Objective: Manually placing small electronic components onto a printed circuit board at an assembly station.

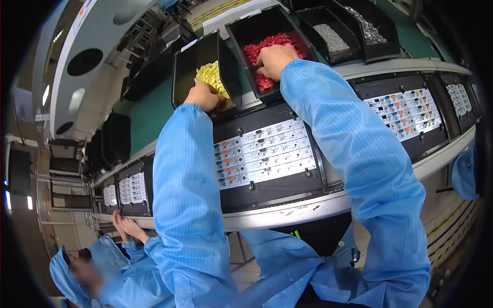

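Note:
Both my arms, in blue sleeves, reach forward over a black carrier holding a white circuit board panel (pixel 264 151). My left hand (pixel 204 96) dips into a black bin (pixel 181 72) of small yellow parts (pixel 210 76), fingers curled among them. My right hand (pixel 274 58) is in the neighbouring black bin (pixel 241 31) of small red parts (pixel 269 43), fingers bent down into the pile. Whether either hand holds a part is hidden.
Two more black bins with small grey metal parts (pixel 333 37) stand at the back right. Another carrier with a board (pixel 405 113) lies to the right, and others (pixel 132 187) to the left. A co-worker in blue (pixel 110 256) has hands at the line's left edge.

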`<state>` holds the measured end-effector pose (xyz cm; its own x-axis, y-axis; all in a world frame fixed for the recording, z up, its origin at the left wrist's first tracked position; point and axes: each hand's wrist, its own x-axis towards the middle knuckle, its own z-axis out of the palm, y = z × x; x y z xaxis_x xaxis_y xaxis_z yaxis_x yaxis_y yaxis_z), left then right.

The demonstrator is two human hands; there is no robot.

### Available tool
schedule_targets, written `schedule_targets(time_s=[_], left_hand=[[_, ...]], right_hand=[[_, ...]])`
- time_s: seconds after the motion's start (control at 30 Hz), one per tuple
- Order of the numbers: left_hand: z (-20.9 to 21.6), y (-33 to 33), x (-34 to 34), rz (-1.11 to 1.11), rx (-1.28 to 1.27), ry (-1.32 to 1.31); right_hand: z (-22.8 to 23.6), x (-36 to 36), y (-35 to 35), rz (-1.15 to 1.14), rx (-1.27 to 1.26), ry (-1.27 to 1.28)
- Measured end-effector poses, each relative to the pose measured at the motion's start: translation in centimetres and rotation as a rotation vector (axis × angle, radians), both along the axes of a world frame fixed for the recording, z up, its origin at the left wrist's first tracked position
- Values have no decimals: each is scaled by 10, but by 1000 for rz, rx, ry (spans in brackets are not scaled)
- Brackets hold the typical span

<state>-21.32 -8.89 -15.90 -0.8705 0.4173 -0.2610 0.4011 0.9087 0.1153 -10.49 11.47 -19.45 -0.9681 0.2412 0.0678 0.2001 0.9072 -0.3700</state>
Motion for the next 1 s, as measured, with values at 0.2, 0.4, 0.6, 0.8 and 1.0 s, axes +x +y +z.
schedule_targets(time_s=[0.2,0.4,0.6,0.8,1.0], left_hand=[[-21,2,-20,-64,55,25],[-8,3,-4,-44,238,250],[7,-21,7,-93,421,322],[21,-40,20,-148,563,373],[37,-63,27,-122,788,204]], right_hand=[[-16,-12,14,-55,-32,107],[7,6,12,-65,-18,334],[49,109,-45,259,-756,319],[27,160,-70,233,-1201,139],[7,150,-66,200,-1318,114]])
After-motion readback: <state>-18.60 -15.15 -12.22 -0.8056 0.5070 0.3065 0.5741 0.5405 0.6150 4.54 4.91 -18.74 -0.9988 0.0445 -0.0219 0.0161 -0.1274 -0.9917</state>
